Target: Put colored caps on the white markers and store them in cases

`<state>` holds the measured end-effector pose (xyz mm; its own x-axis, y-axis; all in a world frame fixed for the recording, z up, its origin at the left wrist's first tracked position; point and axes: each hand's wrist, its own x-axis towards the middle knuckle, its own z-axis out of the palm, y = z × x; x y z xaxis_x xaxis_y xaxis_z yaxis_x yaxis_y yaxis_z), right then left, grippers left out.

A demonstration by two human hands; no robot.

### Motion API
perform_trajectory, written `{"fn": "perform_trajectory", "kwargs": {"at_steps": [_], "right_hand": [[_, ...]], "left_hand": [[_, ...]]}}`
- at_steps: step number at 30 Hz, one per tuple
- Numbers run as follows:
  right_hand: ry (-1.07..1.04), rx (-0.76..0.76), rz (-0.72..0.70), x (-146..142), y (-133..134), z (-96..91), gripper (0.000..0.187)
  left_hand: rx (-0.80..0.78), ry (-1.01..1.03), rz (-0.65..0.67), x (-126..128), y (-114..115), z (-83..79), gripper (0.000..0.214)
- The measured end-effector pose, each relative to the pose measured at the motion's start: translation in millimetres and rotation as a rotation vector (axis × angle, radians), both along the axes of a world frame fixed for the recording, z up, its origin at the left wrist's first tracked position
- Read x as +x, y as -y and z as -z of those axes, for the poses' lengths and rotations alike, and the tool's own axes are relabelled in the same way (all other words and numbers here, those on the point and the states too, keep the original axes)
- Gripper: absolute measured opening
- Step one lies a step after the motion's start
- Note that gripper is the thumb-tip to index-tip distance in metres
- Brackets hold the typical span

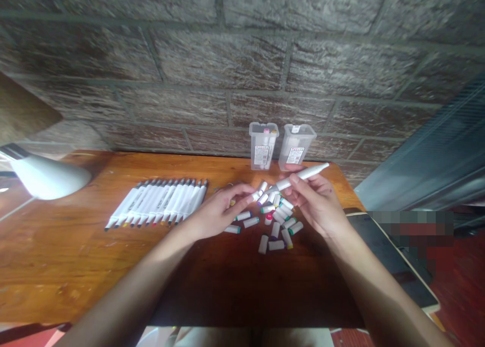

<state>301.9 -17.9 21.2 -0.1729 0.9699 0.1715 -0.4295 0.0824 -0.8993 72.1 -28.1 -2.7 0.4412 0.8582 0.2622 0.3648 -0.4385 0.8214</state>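
My right hand (317, 201) grips a white marker (303, 176) that points up and to the right. My left hand (220, 210) pinches a small white cap (254, 196) close to the marker's lower end. Below and between both hands lies a loose pile of several marker caps (278, 220) with coloured ends. A neat row of several white markers (159, 203) lies on the wooden table (76, 256) to the left of my left hand.
Two clear plastic boxes (263, 145) (296, 146) stand at the back against the stone wall; the left one holds some markers. A white lamp head (47, 178) sits at the far left. A dark flat object (386, 261) lies at the table's right edge.
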Motion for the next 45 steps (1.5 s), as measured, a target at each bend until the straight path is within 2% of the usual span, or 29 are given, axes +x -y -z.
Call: {"fn": "perform_trajectory", "kwargs": {"at_steps": [4,9,19,26,29,34,38,41,45], "right_hand": [[0.084,0.135,0.099,0,1,3.4,0.018],[0.216,0.273,0.195,-3,3,2.5,0.015],[0.408,0.391,0.190,-9,13,-1.5,0.012],[0.459,0.412,0.182,-9,13,0.9,0.013],[0.489,0.424,0.222,-6,12,2.3,0.013],[0.407,0.397,0.292,0,6,1.7,0.015],[0.376,0.406,0.266,-2,10,-0.8,0.013],[0.394,0.461,0.241,-5,16,-0.1,0.009],[0.507,0.606,0.212,-4,18,3.0,0.006]], "left_hand": [[0.005,0.068,0.001,2,1,-0.2,0.027],[-0.024,0.103,-0.037,2,1,-1.2,0.030],[-0.080,0.120,-0.037,5,2,-3.3,0.034],[-0.088,0.145,-0.025,5,2,-3.7,0.035],[-0.099,0.146,-0.023,5,2,-5.1,0.034],[-0.100,0.166,-0.014,6,5,-9.8,0.033],[-0.135,0.181,-0.036,7,6,-11.5,0.036],[-0.143,0.186,-0.044,7,5,-11.0,0.036],[-0.126,0.196,-0.028,7,5,-11.5,0.035]]}}
